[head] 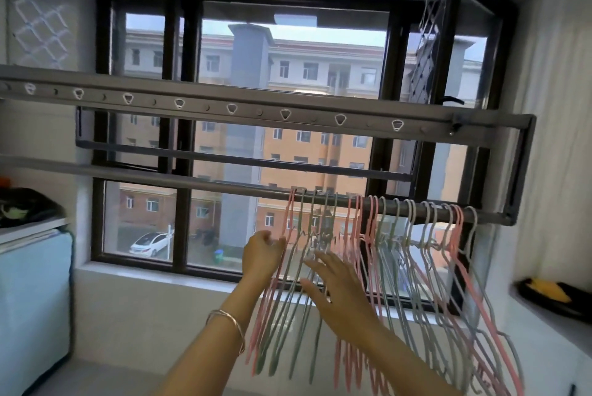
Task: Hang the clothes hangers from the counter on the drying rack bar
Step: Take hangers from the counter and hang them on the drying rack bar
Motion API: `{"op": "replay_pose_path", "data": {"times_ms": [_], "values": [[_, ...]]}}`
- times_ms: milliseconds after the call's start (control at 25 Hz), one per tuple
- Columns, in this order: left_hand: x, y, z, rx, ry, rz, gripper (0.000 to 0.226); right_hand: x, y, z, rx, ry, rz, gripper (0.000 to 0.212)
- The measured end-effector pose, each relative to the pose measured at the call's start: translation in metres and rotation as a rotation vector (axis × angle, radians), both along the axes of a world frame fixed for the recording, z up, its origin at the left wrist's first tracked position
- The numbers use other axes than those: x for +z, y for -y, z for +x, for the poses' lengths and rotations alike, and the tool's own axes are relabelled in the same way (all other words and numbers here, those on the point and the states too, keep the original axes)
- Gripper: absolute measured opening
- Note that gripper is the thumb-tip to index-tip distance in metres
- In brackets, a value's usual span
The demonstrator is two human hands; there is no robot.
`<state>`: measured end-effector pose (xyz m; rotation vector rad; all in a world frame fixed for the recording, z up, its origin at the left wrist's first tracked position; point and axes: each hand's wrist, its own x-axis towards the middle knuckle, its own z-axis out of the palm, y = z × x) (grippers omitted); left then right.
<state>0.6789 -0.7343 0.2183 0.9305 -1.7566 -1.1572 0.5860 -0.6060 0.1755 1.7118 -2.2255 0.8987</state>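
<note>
Where the bar (224,186) crosses the lower right of the frame, hangers (373,225) in pink, green and grey hang in a row. Left hand (261,256): grip curled on the leftmost hangers. Right hand (339,296): grip released, fingers spread before them.

Just one view here, taken from a camera worn on the head, so everything is seen first-person from the person's own eye level. It's pointed forward and a touch downward, square at the window (288,81) wall, with the drying rack bar (192,182) running across the frame around mid height. A wide-angle lens is given away by bars that bow and walls that lean at the edges. The left hand (262,254) and right hand (341,298) are caught near the lens, low and central, by the hangers (413,270). The table (557,328) is clipped at the right edge.
</note>
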Motion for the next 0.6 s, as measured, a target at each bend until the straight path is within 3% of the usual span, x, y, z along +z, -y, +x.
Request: {"op": "replay_pose_path", "data": {"times_ms": [120,240,440,600], "values": [[0.005,-0.031,0.006,0.110,0.118,-0.308,0.065,0.005,-0.023,-0.005,0.025,-0.001,-0.086,0.084],[0.019,-0.082,-0.009,0.042,0.160,-0.601,0.061,0.008,-0.064,-0.029,-0.009,-0.021,-0.181,0.069],[0.020,-0.182,-0.090,-0.127,0.112,-0.737,0.058,0.001,-0.173,-0.124,-0.145,0.024,-0.260,0.038],[-0.006,-0.270,-0.193,-0.269,0.146,-0.703,0.059,-0.013,-0.297,-0.218,-0.377,0.037,-0.270,0.047]]}}
